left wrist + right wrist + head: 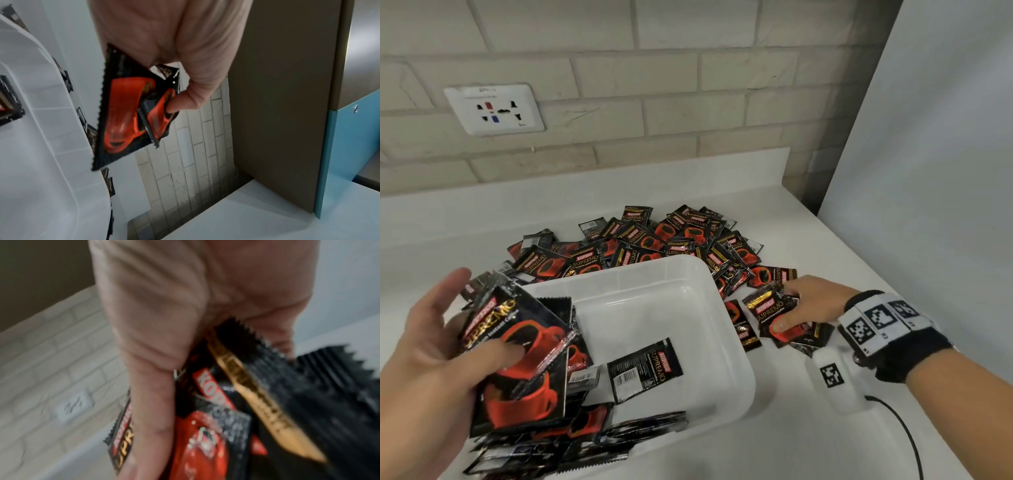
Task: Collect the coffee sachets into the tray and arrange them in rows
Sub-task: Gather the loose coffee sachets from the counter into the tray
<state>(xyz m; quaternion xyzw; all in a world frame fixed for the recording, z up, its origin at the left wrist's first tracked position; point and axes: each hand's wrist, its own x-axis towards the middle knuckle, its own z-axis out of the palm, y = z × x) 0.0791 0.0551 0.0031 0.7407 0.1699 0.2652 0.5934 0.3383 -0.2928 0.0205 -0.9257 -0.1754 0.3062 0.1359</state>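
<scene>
A white plastic tray [719, 329] stands on the counter, with black-and-red coffee sachets [643, 370] lying loose in its near left part. Behind it spreads a big pile of sachets [654, 240]. My left hand [445, 346] hovers over the tray's left side and grips a fanned bunch of sachets [517, 339], thumb on top; the left wrist view shows that bunch of sachets [127, 113] pinched beside the tray [51, 146]. To the right of the tray, my right hand [801, 305] grips several sachets [770, 311] just above the counter; the right wrist view shows those sachets [216, 426] blurred under the thumb.
A brick wall with a white socket plate [494, 109] runs behind the counter [774, 445]. A white panel [928, 171] closes the right side. A white device with a marker [835, 380] and its black cable [907, 438] lie near my right wrist.
</scene>
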